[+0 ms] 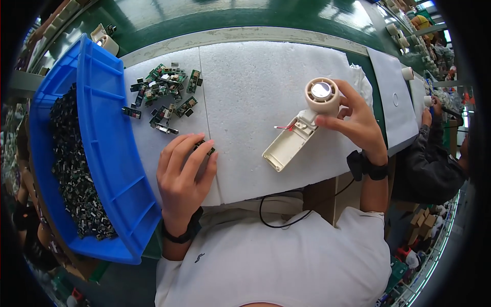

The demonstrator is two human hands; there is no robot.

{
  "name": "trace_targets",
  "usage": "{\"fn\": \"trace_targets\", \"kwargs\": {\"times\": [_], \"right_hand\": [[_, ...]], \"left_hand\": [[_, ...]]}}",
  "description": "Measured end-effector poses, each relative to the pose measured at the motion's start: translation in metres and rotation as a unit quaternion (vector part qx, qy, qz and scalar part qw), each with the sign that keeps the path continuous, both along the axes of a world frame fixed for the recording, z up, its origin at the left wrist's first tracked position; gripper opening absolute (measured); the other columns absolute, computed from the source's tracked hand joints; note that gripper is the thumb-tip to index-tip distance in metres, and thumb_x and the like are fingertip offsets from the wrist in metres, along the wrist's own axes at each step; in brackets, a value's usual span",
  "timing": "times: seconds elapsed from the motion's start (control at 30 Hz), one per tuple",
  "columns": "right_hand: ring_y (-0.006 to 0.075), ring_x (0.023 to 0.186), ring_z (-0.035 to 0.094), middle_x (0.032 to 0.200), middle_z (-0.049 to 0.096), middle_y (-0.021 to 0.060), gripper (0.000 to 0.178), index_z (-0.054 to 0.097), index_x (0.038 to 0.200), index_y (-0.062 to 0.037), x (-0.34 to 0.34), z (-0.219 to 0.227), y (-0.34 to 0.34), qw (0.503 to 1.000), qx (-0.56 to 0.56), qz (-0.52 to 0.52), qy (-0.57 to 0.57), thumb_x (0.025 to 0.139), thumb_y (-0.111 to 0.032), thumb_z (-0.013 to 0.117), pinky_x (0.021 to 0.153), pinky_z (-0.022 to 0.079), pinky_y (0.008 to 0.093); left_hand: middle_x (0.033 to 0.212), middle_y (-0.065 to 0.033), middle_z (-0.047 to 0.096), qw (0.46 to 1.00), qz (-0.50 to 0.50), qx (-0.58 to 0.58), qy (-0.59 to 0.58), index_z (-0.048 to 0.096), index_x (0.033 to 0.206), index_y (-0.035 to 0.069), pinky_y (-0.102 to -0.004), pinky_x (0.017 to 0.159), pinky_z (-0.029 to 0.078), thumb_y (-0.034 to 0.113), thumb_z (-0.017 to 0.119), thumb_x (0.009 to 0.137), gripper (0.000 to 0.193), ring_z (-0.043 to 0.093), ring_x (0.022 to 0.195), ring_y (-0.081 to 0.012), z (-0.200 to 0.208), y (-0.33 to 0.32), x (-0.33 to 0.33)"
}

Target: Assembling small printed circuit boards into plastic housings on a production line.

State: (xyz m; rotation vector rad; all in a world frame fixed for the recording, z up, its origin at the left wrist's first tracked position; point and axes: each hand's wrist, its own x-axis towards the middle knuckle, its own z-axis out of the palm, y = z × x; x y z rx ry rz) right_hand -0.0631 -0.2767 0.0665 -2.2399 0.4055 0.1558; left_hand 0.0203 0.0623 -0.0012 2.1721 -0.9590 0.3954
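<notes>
My right hand (353, 112) grips a cream handheld fan (321, 97) by its round head, thumb in front and fingers behind. The fan's handle shell (290, 146) points down and left, with its hollow inside showing. A short red wire with a small white plug (280, 127) sticks out near the neck. Low over the white foam sheet, my left hand (184, 171) has its fingertips around a small green circuit board (205, 147), which is partly hidden by the fingers. Beyond that hand lies a loose pile of similar circuit boards (166, 87).
A blue plastic bin (110, 128) on the left holds a mass of small boards. White foam sheeting (245, 92) covers the work surface. A cream fan part (106, 43) stands behind the bin. At far right, a co-worker's sleeve (429, 163) shows. A black cable (286, 225) crosses my lap.
</notes>
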Motion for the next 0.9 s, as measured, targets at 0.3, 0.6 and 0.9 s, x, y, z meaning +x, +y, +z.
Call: {"fn": "trace_targets", "kwargs": {"times": [0.3, 0.6, 0.9], "right_hand": [[0.0228, 0.115, 0.065, 0.135, 0.064, 0.006, 0.078, 0.057, 0.142, -0.0115, -0.021, -0.001, 0.012, 0.976, -0.177, 0.026, -0.121, 0.073, -0.023, 0.092, 0.094, 0.051, 0.0306], [0.0187, 0.103, 0.065, 0.122, 0.069, 0.0073, 0.064, 0.064, 0.136, -0.0144, -0.006, -0.001, 0.055, 0.957, -0.123, 0.067, -0.254, 0.076, -0.014, 0.087, 0.084, 0.052, 0.0306], [0.0151, 0.06, 0.063, 0.072, 0.066, 0.0019, 0.035, 0.076, 0.113, -0.0117, -0.016, -0.006, 0.092, 0.95, -0.188, 0.162, -0.188, 0.079, -0.011, 0.083, 0.053, 0.048, 0.0305]], "left_hand": [[0.095, -0.0104, 0.072, 0.999, 0.008, -0.044, 0.011, 0.073, 0.101, 0.001, -0.0355, 0.075, 0.055, 0.003, 0.077, 0.086, 0.016, 0.068, 0.087, -0.0272, 0.005, -0.004, -0.003], [0.086, -0.0111, 0.072, 0.965, -0.135, -0.138, 0.177, 0.071, 0.097, -0.001, -0.0295, 0.061, 0.051, 0.002, 0.071, 0.093, 0.005, 0.067, 0.07, -0.0204, 0.019, -0.04, -0.029], [0.083, -0.0086, 0.073, 0.928, -0.271, -0.152, 0.206, 0.074, 0.095, 0.003, -0.0322, 0.062, 0.053, 0.003, 0.074, 0.089, 0.006, 0.068, 0.072, -0.022, 0.012, -0.037, -0.026]]}}
